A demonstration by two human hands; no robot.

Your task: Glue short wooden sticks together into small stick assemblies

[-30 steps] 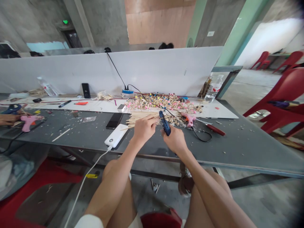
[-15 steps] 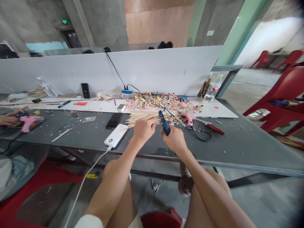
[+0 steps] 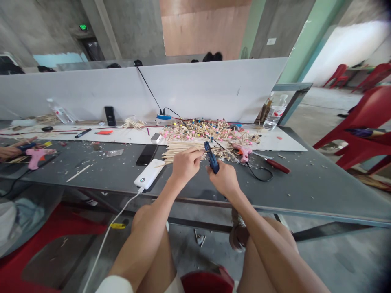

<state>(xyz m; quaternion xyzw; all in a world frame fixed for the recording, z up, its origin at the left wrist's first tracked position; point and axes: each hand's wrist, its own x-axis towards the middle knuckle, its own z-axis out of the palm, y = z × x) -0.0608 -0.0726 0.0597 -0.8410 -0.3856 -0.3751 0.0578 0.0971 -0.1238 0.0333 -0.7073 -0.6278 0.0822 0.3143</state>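
Note:
Over the table's near half, my right hand [image 3: 225, 176] is wrapped round a pair of dark blue pliers [image 3: 211, 158], its jaws pointing up and away from me. My left hand [image 3: 187, 163] is closed in a pinch at the jaws. What looks like a thin wooden stick shows between its fingertips and the pliers, mostly hidden by the fingers. Just beyond my hands lies a row of bare wooden sticks [image 3: 172, 150]. Behind it is a heap of short sticks with pink, yellow and dark blue ends [image 3: 198, 129].
A pink glue gun [image 3: 243, 152] and a red-handled tool [image 3: 277, 165] lie to the right. Left of my hands are a white power bank [image 3: 149, 174] with a cable and a black phone [image 3: 146, 154]. A co-worker's hand [image 3: 10, 152] is at far left, near another pink glue gun [image 3: 35, 158].
My hands and the pliers stay in nearly the same place. At far left, the co-worker's hand and tool have shifted slightly.

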